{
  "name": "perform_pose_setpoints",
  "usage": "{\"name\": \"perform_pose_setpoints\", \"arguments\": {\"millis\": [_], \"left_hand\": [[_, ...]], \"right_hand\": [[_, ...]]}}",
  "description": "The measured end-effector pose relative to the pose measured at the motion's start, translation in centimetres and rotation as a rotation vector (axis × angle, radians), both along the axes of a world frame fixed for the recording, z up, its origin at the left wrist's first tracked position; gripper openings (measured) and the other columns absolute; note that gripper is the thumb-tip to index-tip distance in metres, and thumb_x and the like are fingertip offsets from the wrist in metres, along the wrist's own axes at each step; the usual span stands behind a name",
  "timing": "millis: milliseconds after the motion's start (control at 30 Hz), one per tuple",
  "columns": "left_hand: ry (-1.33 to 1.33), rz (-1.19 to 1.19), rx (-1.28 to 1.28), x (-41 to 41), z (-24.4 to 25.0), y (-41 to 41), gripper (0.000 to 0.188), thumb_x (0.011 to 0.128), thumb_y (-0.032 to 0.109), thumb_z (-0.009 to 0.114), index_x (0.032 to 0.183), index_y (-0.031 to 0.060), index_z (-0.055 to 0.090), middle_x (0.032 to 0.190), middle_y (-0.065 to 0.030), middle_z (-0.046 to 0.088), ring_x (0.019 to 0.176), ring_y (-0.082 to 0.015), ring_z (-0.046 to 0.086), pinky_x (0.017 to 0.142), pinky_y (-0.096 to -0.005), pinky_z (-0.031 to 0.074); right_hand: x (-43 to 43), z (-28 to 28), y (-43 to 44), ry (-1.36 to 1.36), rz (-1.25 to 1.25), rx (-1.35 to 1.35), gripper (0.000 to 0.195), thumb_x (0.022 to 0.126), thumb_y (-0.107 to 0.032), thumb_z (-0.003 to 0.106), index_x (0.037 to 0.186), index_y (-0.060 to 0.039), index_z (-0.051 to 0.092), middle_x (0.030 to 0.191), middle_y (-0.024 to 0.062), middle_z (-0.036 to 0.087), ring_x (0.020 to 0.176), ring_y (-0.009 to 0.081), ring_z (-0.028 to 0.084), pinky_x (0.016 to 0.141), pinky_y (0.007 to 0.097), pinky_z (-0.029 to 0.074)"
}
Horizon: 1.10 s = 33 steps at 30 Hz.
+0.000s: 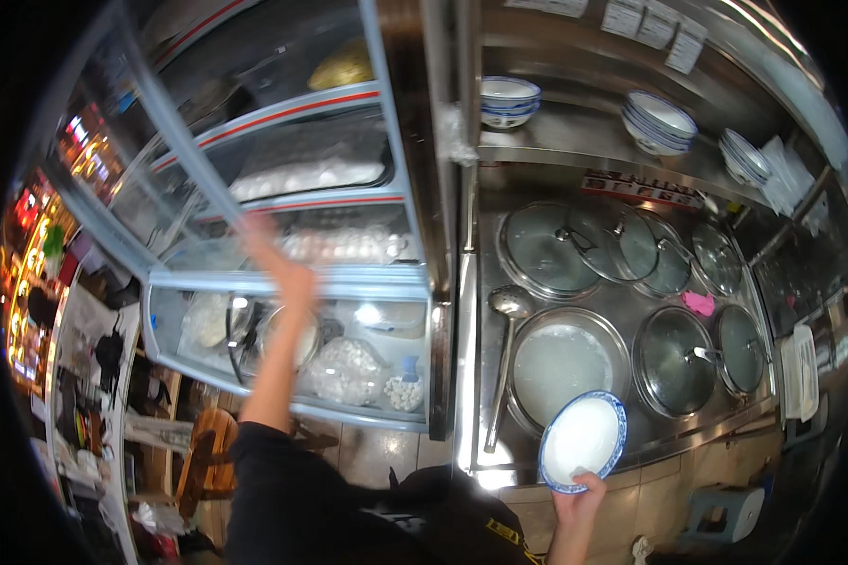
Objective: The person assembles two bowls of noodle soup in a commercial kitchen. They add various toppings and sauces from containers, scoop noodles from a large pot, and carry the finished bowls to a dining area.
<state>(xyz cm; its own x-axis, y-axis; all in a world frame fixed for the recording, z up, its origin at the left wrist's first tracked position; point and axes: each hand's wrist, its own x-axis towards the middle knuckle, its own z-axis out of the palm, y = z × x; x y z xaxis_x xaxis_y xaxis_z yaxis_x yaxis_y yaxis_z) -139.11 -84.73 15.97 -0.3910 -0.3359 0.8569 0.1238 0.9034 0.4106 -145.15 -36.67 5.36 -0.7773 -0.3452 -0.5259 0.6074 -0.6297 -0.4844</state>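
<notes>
My left hand (265,240) is blurred and lies at the frame of a sliding glass door (212,176) on the light blue display cabinet (339,282); whether it grips the frame cannot be made out. Below it, bags of white food (346,371) and a round container are in the cabinet's lower bay. My right hand (581,491) holds a white bowl with a blue patterned rim (583,441), tilted so its inside shows, beside the near edge of the steel counter. Just beyond the bowl is an open round pot of cloudy liquid (564,360).
Several pots with glass lids (551,247) fill the steel counter. A slotted ladle (512,304) lies left of the open pot. Stacked bowls (657,123) stand on the shelf above. A pink cloth (698,304) sits between lids. On the floor are a plastic stool (724,512) and a wooden chair (208,459).
</notes>
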Motion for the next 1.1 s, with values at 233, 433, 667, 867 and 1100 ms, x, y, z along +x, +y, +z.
{"name": "perform_pose_setpoints", "arguments": {"millis": [233, 433, 667, 867, 1100], "left_hand": [[-0.384, 0.587, 0.449, 19.2, 7.1, -37.8, 0.046, 0.095, 0.035, 0.031, 0.122, 0.0019, 0.047, 0.096, -0.0124, 0.057, 0.082, -0.0203, 0.059, 0.069, -0.0336, 0.051], [-0.601, 0.589, 0.308, -1.6, -5.5, -34.6, 0.042, 0.094, 0.033, 0.033, 0.119, 0.0023, 0.048, 0.094, -0.0116, 0.058, 0.08, -0.0195, 0.059, 0.068, -0.0321, 0.051], [-0.68, 0.02, 0.148, -15.4, -8.8, -10.2, 0.038, 0.093, 0.03, 0.035, 0.116, 0.0028, 0.049, 0.092, -0.0107, 0.059, 0.077, -0.0184, 0.059, 0.068, -0.0304, 0.051], [-0.87, -0.528, 0.213, -16.8, -13.0, 10.5, 0.035, 0.093, 0.028, 0.038, 0.113, 0.0033, 0.051, 0.09, -0.0099, 0.059, 0.076, -0.0175, 0.059, 0.067, -0.0289, 0.05], [-1.246, -0.949, 0.505, -12.3, -17.2, 25.9, 0.031, 0.092, 0.025, 0.04, 0.11, 0.0038, 0.052, 0.088, -0.009, 0.06, 0.073, -0.0165, 0.059, 0.066, -0.0272, 0.05]], "right_hand": [[-0.2, -4.0, 3.9, -0.141, 0.047, -0.11, 0.057, 0.063, -0.001, 0.049, 0.118, 0.0066, 0.042, 0.107, 0.0182, 0.055, 0.101, 0.0314, 0.054, 0.086, 0.0415, 0.047], [1.7, -1.8, 6.4, -0.232, -0.091, 0.091, 0.037, 0.069, -0.004, 0.048, 0.105, 0.0029, 0.052, 0.097, 0.0116, 0.059, 0.09, 0.0192, 0.059, 0.084, 0.0299, 0.047], [5.8, -6.7, 9.4, -0.211, -0.258, -0.004, 0.031, 0.066, 0.001, 0.046, 0.095, 0.008, 0.053, 0.086, 0.0129, 0.06, 0.081, 0.0233, 0.06, 0.077, 0.0342, 0.05], [11.5, -8.0, 9.5, -0.132, -0.339, -0.143, 0.045, 0.071, -0.001, 0.044, 0.115, 0.0097, 0.044, 0.101, 0.0193, 0.059, 0.092, 0.0278, 0.06, 0.083, 0.0373, 0.049], [16.4, -7.1, 9.3, -0.127, -0.263, -0.011, 0.054, 0.085, -0.029, 0.055, 0.126, 0.0013, 0.037, 0.118, 0.0126, 0.051, 0.109, 0.0236, 0.049, 0.095, 0.038, 0.037]]}}
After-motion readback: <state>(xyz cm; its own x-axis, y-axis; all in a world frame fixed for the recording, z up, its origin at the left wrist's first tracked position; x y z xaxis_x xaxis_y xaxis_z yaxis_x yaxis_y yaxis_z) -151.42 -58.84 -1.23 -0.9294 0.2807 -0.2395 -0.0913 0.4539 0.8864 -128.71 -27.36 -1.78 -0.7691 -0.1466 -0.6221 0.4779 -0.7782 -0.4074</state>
